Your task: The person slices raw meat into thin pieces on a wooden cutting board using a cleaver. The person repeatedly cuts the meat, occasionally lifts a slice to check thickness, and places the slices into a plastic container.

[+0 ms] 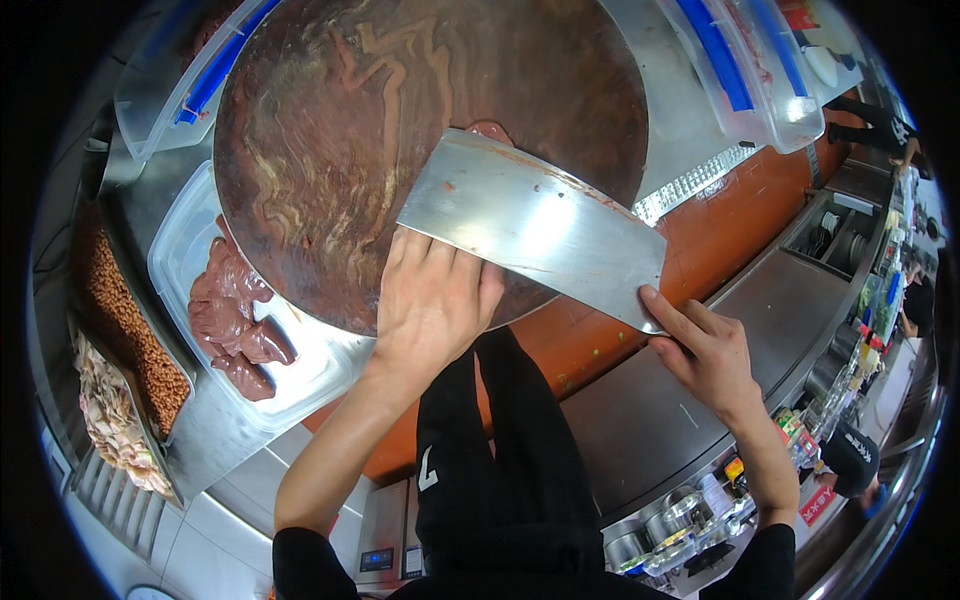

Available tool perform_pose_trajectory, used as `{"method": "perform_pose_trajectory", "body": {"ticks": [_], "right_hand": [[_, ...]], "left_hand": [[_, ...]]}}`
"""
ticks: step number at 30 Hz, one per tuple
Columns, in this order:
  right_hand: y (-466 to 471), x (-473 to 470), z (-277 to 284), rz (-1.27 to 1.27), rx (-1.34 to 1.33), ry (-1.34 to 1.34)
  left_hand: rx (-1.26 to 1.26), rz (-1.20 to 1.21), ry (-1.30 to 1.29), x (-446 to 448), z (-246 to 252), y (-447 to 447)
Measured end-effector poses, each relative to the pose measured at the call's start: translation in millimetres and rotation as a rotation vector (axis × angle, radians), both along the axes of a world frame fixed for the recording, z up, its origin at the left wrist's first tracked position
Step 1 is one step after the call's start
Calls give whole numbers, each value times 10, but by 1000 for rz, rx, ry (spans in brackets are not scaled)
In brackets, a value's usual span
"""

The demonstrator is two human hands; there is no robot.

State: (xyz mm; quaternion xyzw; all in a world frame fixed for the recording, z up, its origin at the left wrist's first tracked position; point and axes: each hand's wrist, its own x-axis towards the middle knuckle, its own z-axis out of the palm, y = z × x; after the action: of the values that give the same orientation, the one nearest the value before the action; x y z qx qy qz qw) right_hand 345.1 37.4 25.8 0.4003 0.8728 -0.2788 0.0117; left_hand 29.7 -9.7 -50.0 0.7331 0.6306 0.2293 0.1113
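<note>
My right hand (701,356) grips the near right end of a wide metal cleaver (536,225), its handle hidden in the fingers. The blade lies broadside over a round wooden chopping block (322,172), with smears and small bits on its face. My left hand (435,292) rests at the block's near edge with its fingertips against or just under the blade's near edge; whether anything is beneath them is hidden. A small piece of raw dark-red meat, like liver (490,132), shows past the blade's far edge. More liver pieces (229,315) lie in a clear plastic tub to the left.
The clear tub (161,259) sits partly under the block's left edge. Farther left are metal trays of brown beans or nuts (142,330) and pale sliced food (112,420). Clear bins with blue parts (750,82) (169,112) flank the block. People (851,457) stand far right.
</note>
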Motion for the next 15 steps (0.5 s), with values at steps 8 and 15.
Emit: {"method": "perform_pose_trajectory", "body": {"ticks": [8,15], "right_hand": [[103,-214,-155,-12,-3,42],[76,-220,-199,-1,-26,65]], "left_hand": [[-26,7,15,10,32,24],[-37,11,-20,1,1,6]]}}
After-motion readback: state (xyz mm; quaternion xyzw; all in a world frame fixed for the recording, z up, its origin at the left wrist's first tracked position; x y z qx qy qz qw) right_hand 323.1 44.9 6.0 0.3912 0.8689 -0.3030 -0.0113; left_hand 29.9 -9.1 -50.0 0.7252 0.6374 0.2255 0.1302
